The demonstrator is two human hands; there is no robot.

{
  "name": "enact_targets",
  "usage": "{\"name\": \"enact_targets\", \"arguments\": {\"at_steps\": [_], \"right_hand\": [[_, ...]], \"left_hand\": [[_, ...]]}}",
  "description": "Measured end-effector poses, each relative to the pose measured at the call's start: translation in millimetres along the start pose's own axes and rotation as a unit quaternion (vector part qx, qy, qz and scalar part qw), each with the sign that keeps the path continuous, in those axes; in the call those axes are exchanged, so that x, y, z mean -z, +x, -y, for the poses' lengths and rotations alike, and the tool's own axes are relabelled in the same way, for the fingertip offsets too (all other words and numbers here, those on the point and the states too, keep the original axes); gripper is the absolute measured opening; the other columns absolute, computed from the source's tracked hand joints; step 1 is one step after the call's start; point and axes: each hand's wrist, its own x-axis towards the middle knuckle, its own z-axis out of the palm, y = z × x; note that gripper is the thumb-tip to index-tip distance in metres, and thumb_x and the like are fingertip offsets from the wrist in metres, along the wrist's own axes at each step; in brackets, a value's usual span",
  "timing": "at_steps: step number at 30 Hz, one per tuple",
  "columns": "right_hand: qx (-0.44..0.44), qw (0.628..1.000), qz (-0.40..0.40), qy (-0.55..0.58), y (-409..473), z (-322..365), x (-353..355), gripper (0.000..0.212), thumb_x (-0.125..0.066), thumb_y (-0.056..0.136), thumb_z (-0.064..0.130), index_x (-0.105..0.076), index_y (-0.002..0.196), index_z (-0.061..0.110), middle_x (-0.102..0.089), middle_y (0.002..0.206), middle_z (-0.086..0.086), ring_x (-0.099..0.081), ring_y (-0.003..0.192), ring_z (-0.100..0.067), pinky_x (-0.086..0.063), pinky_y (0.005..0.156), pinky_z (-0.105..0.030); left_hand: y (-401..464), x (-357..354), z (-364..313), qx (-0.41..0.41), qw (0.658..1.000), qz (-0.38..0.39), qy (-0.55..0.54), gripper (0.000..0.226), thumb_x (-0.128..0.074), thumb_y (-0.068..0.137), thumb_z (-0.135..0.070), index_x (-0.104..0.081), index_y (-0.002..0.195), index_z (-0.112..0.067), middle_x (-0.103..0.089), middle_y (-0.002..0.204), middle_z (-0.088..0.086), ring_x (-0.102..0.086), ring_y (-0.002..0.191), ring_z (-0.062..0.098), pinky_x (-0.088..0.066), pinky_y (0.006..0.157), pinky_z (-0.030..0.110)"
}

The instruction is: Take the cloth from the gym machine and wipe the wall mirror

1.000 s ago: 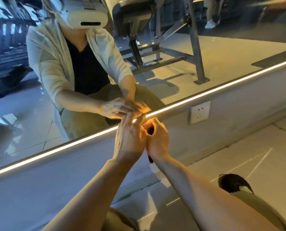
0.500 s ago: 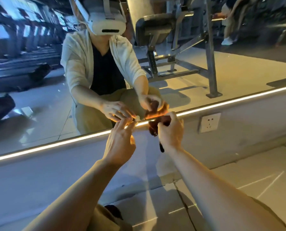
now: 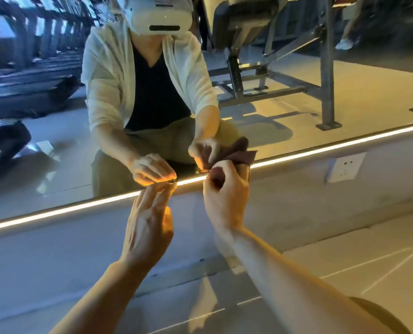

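Observation:
I am crouched in front of the wall mirror [image 3: 56, 153]. My right hand [image 3: 227, 203] is closed around a bunched dark maroon cloth [image 3: 215, 175], held against the mirror's lower edge. The cloth's loose folds show in the reflection just above my knuckles. My left hand [image 3: 147, 227] is to the left of it, its fingers stretched up with the tips touching the lit strip [image 3: 80, 208] under the glass. I make out nothing held in that hand. The gym machine [image 3: 248, 44] appears only as a reflection, at the upper right.
A white wall socket [image 3: 345, 167] sits on the low wall under the mirror, right of my hands. Pale floor tiles [image 3: 345, 256] run along the wall's base. My reflection fills the mirror's middle, and treadmills [image 3: 20, 68] are reflected at the left.
My hands, close together a second ago, have parted. The right hand has carried the cloth to the right along the mirror's lower edge, while the left stays at the lit strip.

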Motion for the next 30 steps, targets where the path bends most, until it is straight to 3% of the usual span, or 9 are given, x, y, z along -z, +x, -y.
{"name": "enact_targets", "arguments": {"at_steps": [5, 8, 11, 16, 20, 24, 25, 28, 30], "right_hand": [[-0.134, 0.971, -0.200, -0.001, 25.5, -10.7, 9.4, 0.026, -0.062, 0.080, -0.006, -0.063, 0.105, 0.001, -0.047, 0.131, -0.024, -0.053, 0.118, -0.035, -0.037, 0.084, -0.020], [-0.060, 0.993, -0.097, -0.012, -9.2, -7.7, -8.3, 0.019, -0.070, 0.078, 0.000, -0.065, 0.095, 0.006, -0.057, 0.118, -0.020, -0.056, 0.097, -0.026, -0.039, 0.080, -0.017], [-0.063, 0.998, 0.007, 0.012, -37.4, 5.3, -22.1, 0.011, -0.071, 0.080, 0.010, -0.063, 0.082, 0.017, -0.062, 0.103, -0.009, -0.061, 0.083, -0.020, -0.056, 0.074, -0.033], [-0.198, 0.957, -0.211, 0.016, 7.4, -25.9, 1.7, 0.028, -0.063, 0.084, 0.008, -0.062, 0.111, 0.007, -0.046, 0.130, -0.019, -0.056, 0.115, -0.035, -0.049, 0.099, -0.038], [-0.106, 0.987, -0.102, -0.064, -25.9, -19.6, -20.7, 0.012, -0.064, 0.081, 0.003, -0.060, 0.091, 0.009, -0.057, 0.114, -0.023, -0.054, 0.111, -0.036, -0.039, 0.085, -0.023], [-0.087, 0.983, 0.150, -0.062, -73.1, 13.9, -46.6, 0.029, -0.071, 0.073, 0.002, -0.053, 0.070, 0.024, -0.059, 0.083, -0.003, -0.053, 0.080, -0.018, -0.036, 0.068, -0.021], [-0.105, 0.983, 0.138, -0.062, -76.2, 20.5, -46.5, 0.029, -0.072, 0.075, 0.002, -0.054, 0.072, 0.025, -0.060, 0.085, -0.001, -0.054, 0.078, -0.015, -0.039, 0.067, -0.020], [-0.146, 0.984, -0.100, -0.023, -63.5, 28.0, -35.2, 0.030, -0.071, 0.078, 0.003, -0.056, 0.103, 0.011, -0.060, 0.107, -0.010, -0.060, 0.096, -0.025, -0.052, 0.086, -0.037], [-0.179, 0.973, -0.144, 0.019, -46.6, 31.7, -29.5, 0.047, -0.071, 0.081, 0.010, -0.050, 0.122, 0.004, -0.052, 0.125, -0.016, -0.059, 0.107, -0.034, -0.053, 0.095, -0.047]], "left_hand": [[-5.2, 10.9, 15.9, -0.029, 0.999, 0.018, -0.017, 0.063, -0.065, 0.070, 0.022, -0.063, 0.127, -0.003, -0.058, 0.129, 0.015, -0.055, 0.112, 0.032, -0.047, 0.089, 0.035], [-10.6, 21.8, 31.3, -0.051, 0.998, 0.039, -0.013, 0.063, -0.064, 0.068, 0.024, -0.063, 0.126, -0.003, -0.058, 0.127, 0.014, -0.055, 0.109, 0.031, -0.050, 0.085, 0.037], [-12.0, 33.0, 46.2, -0.069, 0.996, 0.047, -0.014, 0.062, -0.065, 0.069, 0.023, -0.064, 0.126, -0.003, -0.058, 0.126, 0.014, -0.053, 0.108, 0.029, -0.048, 0.086, 0.035], [-12.7, 48.5, 61.3, -0.088, 0.994, 0.054, -0.025, 0.059, -0.069, 0.069, 0.022, -0.066, 0.123, -0.002, -0.060, 0.126, 0.016, -0.051, 0.112, 0.024, -0.044, 0.089, 0.031], [-12.5, 60.8, 78.5, -0.083, 0.994, 0.066, -0.040, 0.060, -0.070, 0.071, 0.020, -0.065, 0.125, -0.004, -0.058, 0.130, 0.014, -0.051, 0.115, 0.026, -0.046, 0.090, 0.032], [-13.3, 69.5, 89.4, -0.087, 0.992, 0.071, -0.051, 0.061, -0.070, 0.075, 0.015, -0.062, 0.131, -0.007, -0.056, 0.134, 0.014, -0.055, 0.118, 0.030, -0.043, 0.091, 0.030], [-14.7, 72.1, 90.5, -0.089, 0.992, 0.070, -0.054, 0.060, -0.071, 0.075, 0.015, -0.063, 0.130, -0.006, -0.057, 0.133, 0.015, -0.055, 0.118, 0.030, -0.042, 0.091, 0.030], [-16.7, 81.0, 96.2, -0.094, 0.991, 0.062, -0.065, 0.057, -0.070, 0.075, 0.015, -0.064, 0.128, -0.005, -0.057, 0.131, 0.015, -0.054, 0.117, 0.028, -0.043, 0.090, 0.030], [-19.2, 86.1, 102.1, -0.092, 0.991, 0.060, -0.072, 0.055, -0.070, 0.076, 0.014, -0.064, 0.127, -0.005, -0.057, 0.131, 0.014, -0.054, 0.118, 0.029, -0.044, 0.091, 0.031]]}}
